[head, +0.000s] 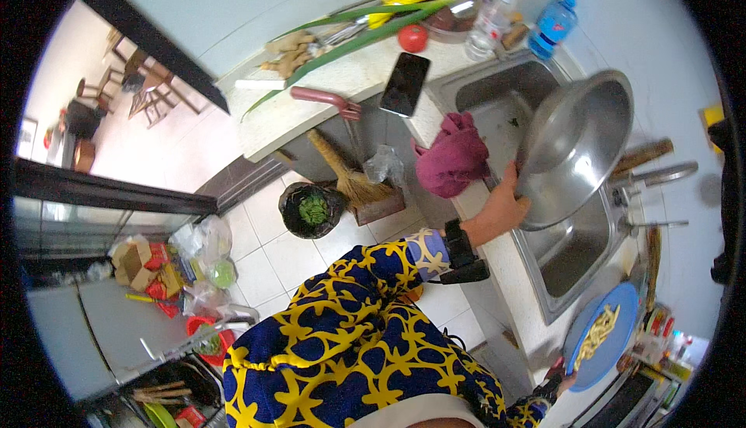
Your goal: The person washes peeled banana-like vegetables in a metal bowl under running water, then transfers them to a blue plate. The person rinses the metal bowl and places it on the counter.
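A stainless steel basin (583, 154) is tilted on its side above the double sink. Its rim is gripped by my left hand (502, 209), thumb over the edge. Down at the lower right, my right hand (566, 382) holds the edge of a blue plastic basin (623, 323). Pale cut strips of food (597, 335) lie in it; their kind is unclear. My right fingers are partly hidden. The steel sink (562, 294) lies between the two hands, with a small dark green scrap in its far bowl.
A maroon cloth (451, 157) drapes over the counter's front edge near my left wrist. Close by lie a phone (406, 84) and a tomato (412, 38). A faucet (664, 174) projects over the sink. On the floor stand a lined bin (312, 209) and a straw broom (355, 183).
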### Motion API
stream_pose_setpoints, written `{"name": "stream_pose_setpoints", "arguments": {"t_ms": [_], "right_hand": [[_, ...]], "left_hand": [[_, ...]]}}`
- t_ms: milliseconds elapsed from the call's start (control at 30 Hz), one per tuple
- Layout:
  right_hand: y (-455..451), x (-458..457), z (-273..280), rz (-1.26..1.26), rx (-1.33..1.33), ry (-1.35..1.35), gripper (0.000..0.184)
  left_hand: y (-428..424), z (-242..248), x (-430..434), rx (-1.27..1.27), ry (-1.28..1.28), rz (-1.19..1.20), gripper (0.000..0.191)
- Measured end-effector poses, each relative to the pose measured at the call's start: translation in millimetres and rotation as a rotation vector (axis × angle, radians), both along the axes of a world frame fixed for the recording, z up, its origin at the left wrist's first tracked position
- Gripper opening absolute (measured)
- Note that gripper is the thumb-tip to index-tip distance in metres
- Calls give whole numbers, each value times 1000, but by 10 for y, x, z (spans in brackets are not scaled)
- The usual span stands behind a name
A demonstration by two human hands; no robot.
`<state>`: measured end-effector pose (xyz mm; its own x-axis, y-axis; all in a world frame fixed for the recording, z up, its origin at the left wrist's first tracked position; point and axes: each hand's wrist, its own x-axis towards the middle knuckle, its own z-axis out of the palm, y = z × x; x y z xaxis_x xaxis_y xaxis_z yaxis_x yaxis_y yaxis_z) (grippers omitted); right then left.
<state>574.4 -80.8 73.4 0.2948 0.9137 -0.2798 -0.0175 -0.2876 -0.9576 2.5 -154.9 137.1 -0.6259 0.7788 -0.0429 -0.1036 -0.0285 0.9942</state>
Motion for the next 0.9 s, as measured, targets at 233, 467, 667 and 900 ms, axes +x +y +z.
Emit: {"name": "stream_pose_setpoints", "arguments": {"t_ms": [233, 467, 667, 900], "right_hand": [[-42, -151, 152, 0, -167, 345, 41], [-317, -488, 393, -24, -431, 612, 78], [-542, -1354, 751, 311, -475, 527, 62], [-113, -1968, 1609, 715, 34, 651, 57]], "left_hand": [[26, -31, 215, 15, 14, 32, 65], [-28, -72, 417, -156, -31, -10, 57], [21, -74, 525, -39, 115, 14, 37], [31, 171, 683, 28, 144, -55, 34]]}}
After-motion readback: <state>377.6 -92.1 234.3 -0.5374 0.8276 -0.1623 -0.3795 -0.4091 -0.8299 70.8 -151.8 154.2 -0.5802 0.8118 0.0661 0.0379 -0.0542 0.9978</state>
